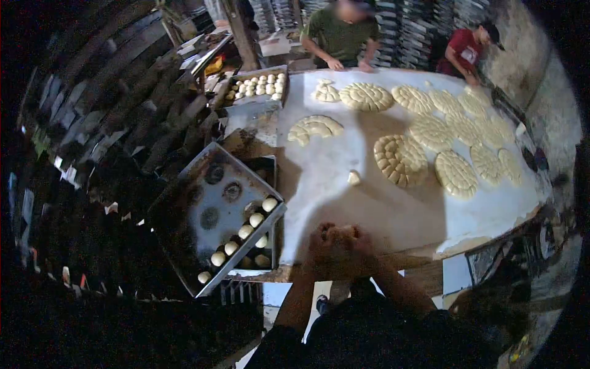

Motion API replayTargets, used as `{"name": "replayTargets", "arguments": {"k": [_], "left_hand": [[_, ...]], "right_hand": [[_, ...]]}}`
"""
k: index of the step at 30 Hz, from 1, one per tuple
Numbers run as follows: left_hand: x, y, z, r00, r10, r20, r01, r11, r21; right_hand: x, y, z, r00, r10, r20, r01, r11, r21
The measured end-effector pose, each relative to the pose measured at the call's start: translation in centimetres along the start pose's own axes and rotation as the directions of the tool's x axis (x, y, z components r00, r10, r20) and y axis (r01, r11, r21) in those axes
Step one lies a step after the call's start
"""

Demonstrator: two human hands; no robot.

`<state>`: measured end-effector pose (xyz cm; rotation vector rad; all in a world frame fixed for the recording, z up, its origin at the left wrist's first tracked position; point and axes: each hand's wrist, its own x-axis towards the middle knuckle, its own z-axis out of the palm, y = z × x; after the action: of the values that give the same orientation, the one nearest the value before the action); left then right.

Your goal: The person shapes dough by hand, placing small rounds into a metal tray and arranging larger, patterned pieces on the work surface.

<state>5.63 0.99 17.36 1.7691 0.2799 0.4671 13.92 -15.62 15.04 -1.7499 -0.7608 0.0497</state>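
Close together near the table's front edge are my left hand (324, 246) and my right hand (358, 245), both in shadow. Their fingers are curled in, and whatever lies between them is too dark and blurred to make out. A small dough piece (354, 178) sits on the table (332, 203) just beyond them. To their right is a round cluster of dough pieces (399, 161), with an oval one (455, 173) beside it. Farther back on the left lies a curved row of dough (314, 128).
At the left, a tilted metal tray (212, 215) holds several dough balls along one side. Another tray (255, 88) of balls stands behind it. Across the table are a person in green (341, 37) and a person in red (465, 49). More dough clusters (431, 131) cover the right side.
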Motion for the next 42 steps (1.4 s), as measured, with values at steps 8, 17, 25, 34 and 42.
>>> {"name": "replayTargets", "arguments": {"k": [8, 17, 25, 34, 42], "left_hand": [[-3.6, -2.9, -2.6, 0.963, 0.160, 0.216, -0.268, 0.651, 0.710], [11.2, 4.7, 4.4, 0.996, 0.089, -0.028, -0.045, 0.724, 0.688], [-0.3, 2.0, 3.8, 0.923, 0.051, 0.380, -0.358, 0.473, 0.805], [10.4, -0.3, 6.7, 0.907, -0.120, -0.403, 0.301, 0.856, 0.421], [10.1, 7.6, 9.6, 0.879, -0.274, -0.390, 0.382, 0.894, 0.233]], "right_hand": [[-0.2, -2.3, -13.7, 0.929, 0.272, -0.251, -0.305, 0.947, -0.102], [10.9, 2.0, -14.7, 0.968, 0.018, 0.250, 0.146, 0.770, -0.621], [2.9, 5.1, -16.7, 0.823, -0.336, 0.457, 0.462, 0.865, -0.195], [15.0, 4.5, -10.0, 0.955, -0.160, 0.252, 0.226, 0.939, -0.260], [19.3, 4.3, -7.4, 0.938, -0.023, 0.346, 0.097, 0.976, -0.197]]}}
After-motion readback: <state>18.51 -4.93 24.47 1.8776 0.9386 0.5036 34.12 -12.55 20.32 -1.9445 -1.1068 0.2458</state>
